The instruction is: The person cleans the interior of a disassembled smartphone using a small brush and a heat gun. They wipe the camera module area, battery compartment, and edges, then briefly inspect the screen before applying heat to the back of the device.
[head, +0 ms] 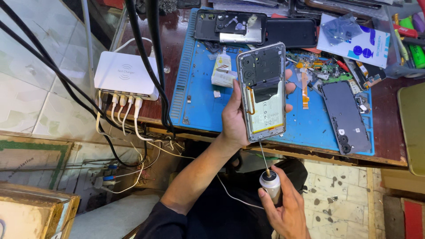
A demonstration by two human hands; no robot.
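My left hand (pixel 234 117) grips an opened phone (pixel 262 90) with its back cover off, so the battery and black inner shields show. It is held upright over the front edge of the blue work mat (pixel 199 97). Below it, my right hand (pixel 285 210) holds a silver precision screwdriver (pixel 269 181). Its thin shaft points up at the phone's bottom edge.
A white multi-port charger (pixel 126 75) with several cables sits at the left of the wooden bench. On the mat lie a dark phone back panel (pixel 345 117), a small glue tube (pixel 222 71), flex cables and circuit boards. Two more phone shells (pixel 230 26) lie at the back.
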